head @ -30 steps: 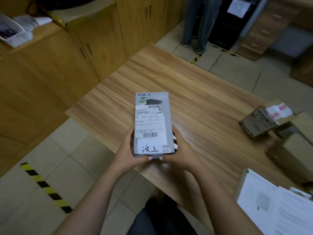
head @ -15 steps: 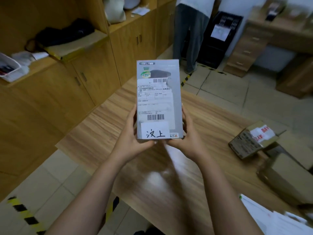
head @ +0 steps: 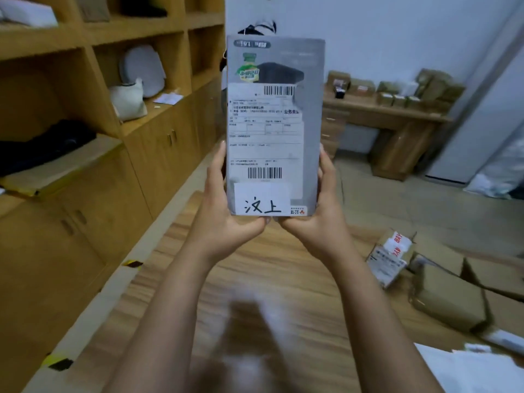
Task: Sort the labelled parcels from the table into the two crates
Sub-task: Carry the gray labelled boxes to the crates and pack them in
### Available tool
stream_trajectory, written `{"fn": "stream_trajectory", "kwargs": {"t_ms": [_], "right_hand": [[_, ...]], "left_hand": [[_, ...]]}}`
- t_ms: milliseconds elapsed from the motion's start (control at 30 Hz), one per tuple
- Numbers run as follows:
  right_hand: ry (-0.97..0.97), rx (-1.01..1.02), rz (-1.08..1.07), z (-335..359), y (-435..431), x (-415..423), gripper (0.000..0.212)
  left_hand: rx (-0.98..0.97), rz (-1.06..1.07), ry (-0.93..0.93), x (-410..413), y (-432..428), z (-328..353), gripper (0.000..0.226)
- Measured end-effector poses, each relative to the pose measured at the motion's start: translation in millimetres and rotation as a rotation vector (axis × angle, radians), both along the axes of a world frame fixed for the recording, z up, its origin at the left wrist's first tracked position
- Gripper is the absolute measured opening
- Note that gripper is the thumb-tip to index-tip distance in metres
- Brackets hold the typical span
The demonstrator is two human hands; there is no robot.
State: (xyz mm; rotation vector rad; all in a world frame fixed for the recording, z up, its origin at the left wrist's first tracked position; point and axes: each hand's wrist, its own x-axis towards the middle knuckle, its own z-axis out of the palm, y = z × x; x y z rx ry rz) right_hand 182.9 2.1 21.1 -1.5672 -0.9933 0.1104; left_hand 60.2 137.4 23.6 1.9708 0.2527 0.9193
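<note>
While I have the grey parcel (head: 275,123) raised upright in front of me, both hands are gripping it. My left hand (head: 226,219) clasps its lower left edge and my right hand (head: 314,222) its lower right edge. My fingers (head: 218,160) run up its sides and both thumbs tuck under its bottom edge.

The desk (head: 269,265) lies below the parcel, well apart from it, so the parcel is in the air and nothing but my hands carries it. Its printed face is square to me: the shipping label (head: 263,131) fills the middle of the front, and the handwritten slip (head: 262,204) sits just under that, near the bottom edge.

So this looks like the reading step. I'm checking the slip to decide which crate this one belongs in.

Below and to the right of the parcel, the brown parcels (head: 448,299) wait on the desk, one with red-printed tape (head: 388,256) nearest to it. Neither crate shows anywhere around the parcel, so I can't tell which way it has to go.

Next, I reckon, I match the slip to a crate, turn to find that crate, and lower the parcel in with both hands firm. It's tall and slim, and gripped low like this it could tip.
</note>
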Motion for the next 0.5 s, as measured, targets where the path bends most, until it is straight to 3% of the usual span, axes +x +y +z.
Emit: {"fn": "stream_trajectory", "kwargs": {"t_ms": [267,500], "right_hand": [[-0.106,0.081,-0.243,26,11,-73,0.118],[-0.136,0.047,-0.346,46,-5,-111,0.116]], "left_hand": [[0.115,-0.199,-0.04,-43,36,27,0.121],[0.071,-0.37,-0.091,-62,34,42,0.118]]}}
